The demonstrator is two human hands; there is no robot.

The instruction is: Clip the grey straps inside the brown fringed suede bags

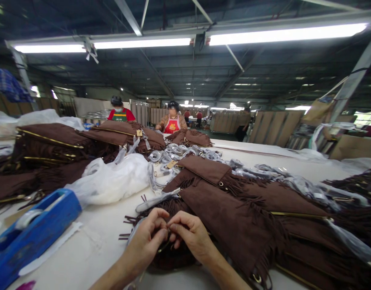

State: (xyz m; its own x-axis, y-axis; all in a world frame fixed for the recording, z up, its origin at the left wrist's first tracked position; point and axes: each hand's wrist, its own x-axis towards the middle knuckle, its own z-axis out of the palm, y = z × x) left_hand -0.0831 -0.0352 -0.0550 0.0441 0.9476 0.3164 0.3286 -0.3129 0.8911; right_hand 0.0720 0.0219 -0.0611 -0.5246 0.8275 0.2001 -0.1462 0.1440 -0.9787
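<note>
My left hand and my right hand meet low in the middle of the view, fingertips pinched together. Whatever thin, small thing lies between them is hidden by the fingers. Right under them is a dark brown fringed bag, partly covered by the hands, its fringe strands sticking out to the left. A plastic-wrapped grey strap lies just beyond my left hand. To the right of my right hand, another brown fringed bag lies on top of a pile of similar bags with gold zips.
A blue tape dispenser stands at the left on the white table. Behind it lies a crumpled white plastic bag. Coiled, wrapped straps spread across the middle. More brown bags are stacked far left. Two co-workers face me across the table.
</note>
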